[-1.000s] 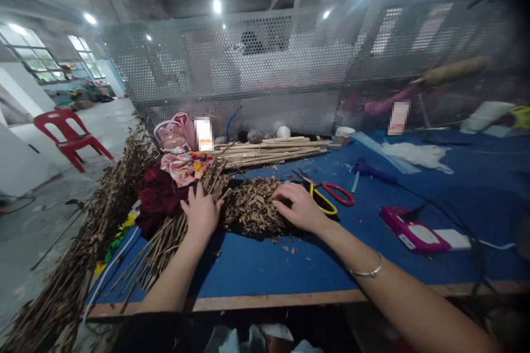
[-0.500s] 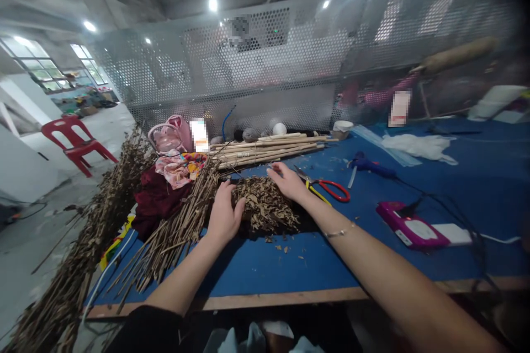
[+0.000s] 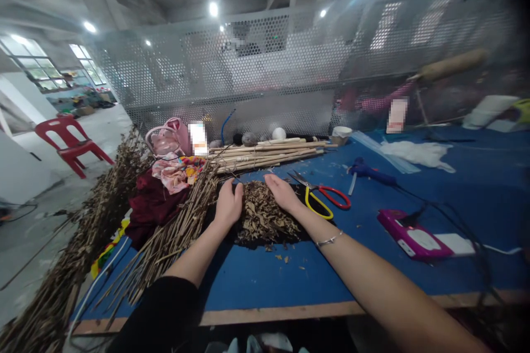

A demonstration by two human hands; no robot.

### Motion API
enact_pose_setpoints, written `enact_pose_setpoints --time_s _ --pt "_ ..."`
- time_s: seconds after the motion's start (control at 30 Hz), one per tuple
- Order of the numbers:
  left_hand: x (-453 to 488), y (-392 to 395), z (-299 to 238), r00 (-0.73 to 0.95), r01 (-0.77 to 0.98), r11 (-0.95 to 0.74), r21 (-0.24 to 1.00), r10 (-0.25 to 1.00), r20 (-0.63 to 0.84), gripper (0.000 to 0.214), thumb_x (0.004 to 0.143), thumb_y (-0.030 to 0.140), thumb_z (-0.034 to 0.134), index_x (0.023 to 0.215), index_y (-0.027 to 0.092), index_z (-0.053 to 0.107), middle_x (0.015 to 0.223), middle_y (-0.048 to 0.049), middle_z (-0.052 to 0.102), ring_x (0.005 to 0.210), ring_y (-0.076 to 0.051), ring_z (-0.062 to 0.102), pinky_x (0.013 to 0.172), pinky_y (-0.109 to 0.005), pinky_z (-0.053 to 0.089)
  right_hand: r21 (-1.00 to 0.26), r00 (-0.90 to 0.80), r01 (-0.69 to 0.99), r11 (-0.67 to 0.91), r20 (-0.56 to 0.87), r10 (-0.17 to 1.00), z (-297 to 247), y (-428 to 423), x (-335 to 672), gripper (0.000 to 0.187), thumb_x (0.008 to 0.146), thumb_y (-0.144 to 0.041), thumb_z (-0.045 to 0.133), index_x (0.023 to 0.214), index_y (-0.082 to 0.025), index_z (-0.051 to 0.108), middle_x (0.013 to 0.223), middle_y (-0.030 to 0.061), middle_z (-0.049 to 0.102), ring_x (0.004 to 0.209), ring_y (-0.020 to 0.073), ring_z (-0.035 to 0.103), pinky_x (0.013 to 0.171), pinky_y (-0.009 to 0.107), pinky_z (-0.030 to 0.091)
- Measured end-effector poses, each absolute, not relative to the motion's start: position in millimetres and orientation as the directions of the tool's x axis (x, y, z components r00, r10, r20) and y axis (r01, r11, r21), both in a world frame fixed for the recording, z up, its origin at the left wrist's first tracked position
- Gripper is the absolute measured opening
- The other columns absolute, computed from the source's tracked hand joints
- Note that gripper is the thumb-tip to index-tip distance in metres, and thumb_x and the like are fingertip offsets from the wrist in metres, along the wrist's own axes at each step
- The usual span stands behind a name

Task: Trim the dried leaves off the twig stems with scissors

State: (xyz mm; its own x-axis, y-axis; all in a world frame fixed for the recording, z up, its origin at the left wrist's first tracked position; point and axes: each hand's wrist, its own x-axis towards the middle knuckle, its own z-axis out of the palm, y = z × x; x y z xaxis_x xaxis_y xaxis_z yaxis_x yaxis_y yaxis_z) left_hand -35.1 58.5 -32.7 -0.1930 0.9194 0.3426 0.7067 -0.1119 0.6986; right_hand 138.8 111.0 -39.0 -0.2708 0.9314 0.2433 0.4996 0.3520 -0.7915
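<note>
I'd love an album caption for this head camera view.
Left hand and right hand flank a heap of dry leaves at a blue table, scissors lying nearby.

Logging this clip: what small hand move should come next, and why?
Perhaps ease the bare left hand and right hand inward, since they flank a loose heap of dry brown crumbled leaves, with tan flakes scattered on the blue tabletop.
</note>
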Motion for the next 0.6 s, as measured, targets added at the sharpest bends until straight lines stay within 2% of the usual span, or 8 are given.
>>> enact_pose_setpoints --time_s 0.13,0.3,0.4,0.43,0.5,0.6 --pt "-34.7 83.6 -30.1 -0.065 0.677 -0.1 0.729 0.979 0.195 0.052 0.088 0.047 0.025 0.112 0.011 0.054 0.116 -0.015 0.058 0.111 -0.025 0.05 0.096 -0.039 0.034 -0.807 -0.315 0.468 0.361 0.23 0.921 -40.2 128.3 130.5 0.046 0.086 -0.051 0.031 0.103 -0.019 0.06 0.108 0.0082 0.062 0.106 0.0223 0.053 0.094 0.037 0.036" --pt "-36.7 93.9 -25.7 0.069 0.583 -0.207 0.785 0.976 0.206 0.052 0.091 0.041 0.017 0.108 0.014 0.057 0.112 -0.0086 0.062 0.105 -0.018 0.055 0.093 -0.03 0.039 -0.821 -0.474 0.357 0.446 0.253 0.843 -39.1 130.6 127.7 0.046 0.087 -0.05 0.03 0.098 -0.019 0.063 0.105 0.0041 0.064 0.101 0.0182 0.056 0.093 0.032 0.039" --pt "-46.5 84.9 -24.0 0.098 0.537 -0.22 0.815 0.975 0.198 0.054 0.09 0.043 0.016 0.112 0.014 0.055 0.112 -0.0086 0.062 0.104 -0.018 0.056 0.093 -0.03 0.039 -0.824 -0.462 0.352 0.444 0.259 0.848 -38.0 120.7 142.6 0.048 0.088 -0.051 0.029 0.111 -0.019 0.056 0.115 0.0064 0.059 0.108 0.0187 0.052 0.096 0.033 0.036" --pt "-49.3 79.4 -23.9 0.105 0.564 -0.218 0.797 0.976 0.193 0.051 0.09 0.044 0.02 0.114 0.015 0.054 0.115 -0.0084 0.06 0.107 -0.018 0.054 0.094 -0.031 0.038 -0.823 -0.433 0.365 0.434 0.263 0.862 -37.0 116.6 148.7 0.049 0.087 -0.051 0.03 0.119 -0.019 0.05 0.122 0.0074 0.054 0.113 0.0192 0.048 0.098 0.035 0.034" --pt "-51.6 66.1 -23.5 0.057 0.641 -0.186 0.744 0.979 0.195 0.049 0.087 0.047 0.029 0.116 0.016 0.053 0.118 -0.0093 0.058 0.111 -0.02 0.051 0.096 -0.032 0.036 -0.781 -0.368 0.454 0.428 0.273 0.889 -32.6 109.6 158.1 0.049 0.086 -0.051 0.034 0.123 -0.02 0.045 0.128 0.0082 0.049 0.117 0.0204 0.044 0.098 0.036 0.032" --pt "-45.9 44.7 -20.7 0.014 0.749 -0.184 0.637 0.965 0.262 0.046 0.086 0.044 0.033 0.114 0.015 0.054 0.119 -0.0127 0.056 0.112 -0.022 0.05 0.098 -0.04 0.033 -0.664 -0.31 0.614 0.427 0.295 0.904 -19.8 109.4 156.1 0.044 0.088 -0.047 0.031 0.115 -0.018 0.051 0.111 0.0084 0.06 0.1 0.0186 0.055 0.087 0.031 0.04"
